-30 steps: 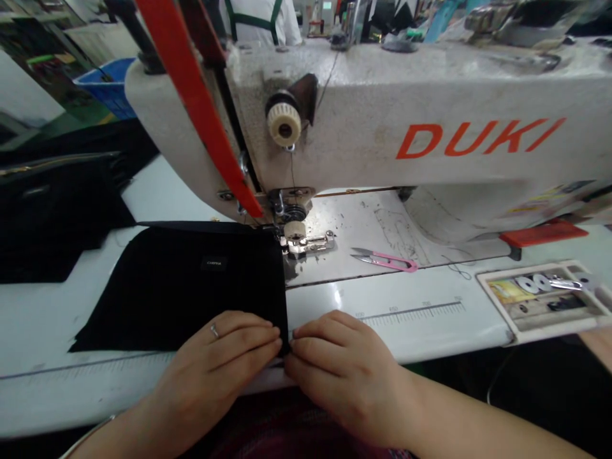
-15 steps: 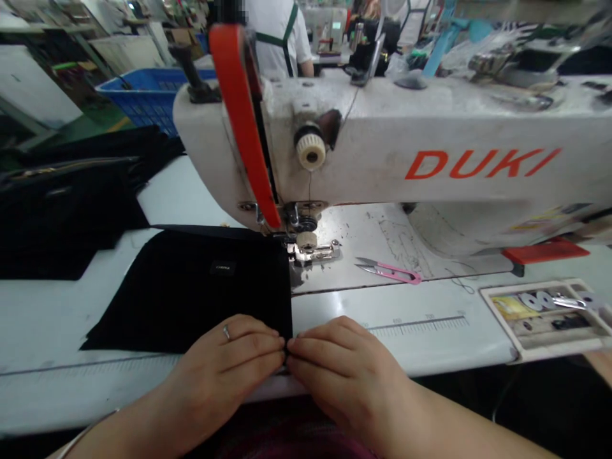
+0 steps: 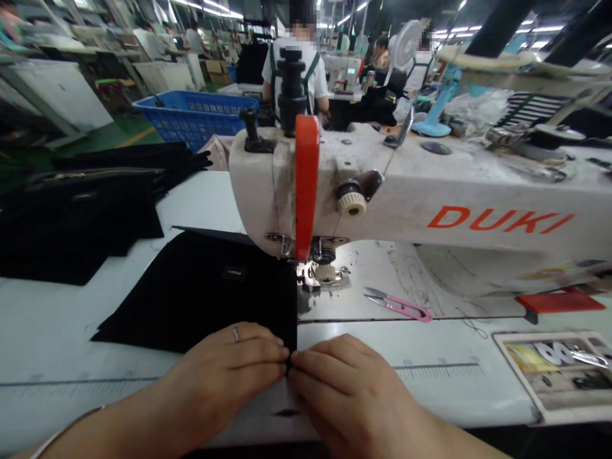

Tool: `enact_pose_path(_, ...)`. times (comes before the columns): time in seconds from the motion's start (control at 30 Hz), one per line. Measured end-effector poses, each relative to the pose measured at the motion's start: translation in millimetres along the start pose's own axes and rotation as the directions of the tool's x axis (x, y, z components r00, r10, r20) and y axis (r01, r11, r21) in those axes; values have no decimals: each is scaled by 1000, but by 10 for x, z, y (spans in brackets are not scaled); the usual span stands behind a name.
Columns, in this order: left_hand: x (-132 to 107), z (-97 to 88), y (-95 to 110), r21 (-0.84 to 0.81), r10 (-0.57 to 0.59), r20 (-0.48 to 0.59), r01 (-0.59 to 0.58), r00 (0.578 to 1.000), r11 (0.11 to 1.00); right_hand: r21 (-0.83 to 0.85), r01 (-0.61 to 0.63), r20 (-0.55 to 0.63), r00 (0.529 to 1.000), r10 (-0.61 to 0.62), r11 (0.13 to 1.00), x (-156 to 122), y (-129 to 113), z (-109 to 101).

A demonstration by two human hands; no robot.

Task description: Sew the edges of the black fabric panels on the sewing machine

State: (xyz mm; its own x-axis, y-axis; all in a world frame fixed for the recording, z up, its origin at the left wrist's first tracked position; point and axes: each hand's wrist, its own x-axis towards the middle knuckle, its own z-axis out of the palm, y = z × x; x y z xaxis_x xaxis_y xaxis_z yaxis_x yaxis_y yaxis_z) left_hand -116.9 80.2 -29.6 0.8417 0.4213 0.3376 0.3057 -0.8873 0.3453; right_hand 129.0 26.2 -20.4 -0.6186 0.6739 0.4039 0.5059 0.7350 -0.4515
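The left hand [image 3: 224, 370] and right hand [image 3: 344, 389] pinch the lower right corner of the black fabric panel [image 3: 201, 293] between pressed-together fingertips [image 3: 283, 352]. The presser foot [image 3: 326, 274] sits just above that edge, with pink thread snips [image 3: 399, 307] well to the right.

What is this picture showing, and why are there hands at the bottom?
These pictures come from a camera worn on a person's head, so you see what they see when they look down. The hands at the bottom are theirs: the left hand, wearing a ring, and the right hand. Their fingertips pinch the near corner of a piece of black fabric, which lies on a white table. The big white machine with DUKI on it is a sewing machine. The fabric's edge reaches its small metal presser foot. Pink-handled thread snips lie close by. Farther back are a blue basket and another person.
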Motion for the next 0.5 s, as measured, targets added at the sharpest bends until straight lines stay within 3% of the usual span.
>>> enact_pose_path(0.17,104,-60,-100,-58,19,79,-15,997,998,-13,-17,46,999,18,1000,83,51,-51)
enact_pose_path(0.5,302,-101,-433,25,98,13,-98,995,995,-80,-11,106,994,19,997,276,275,-142)
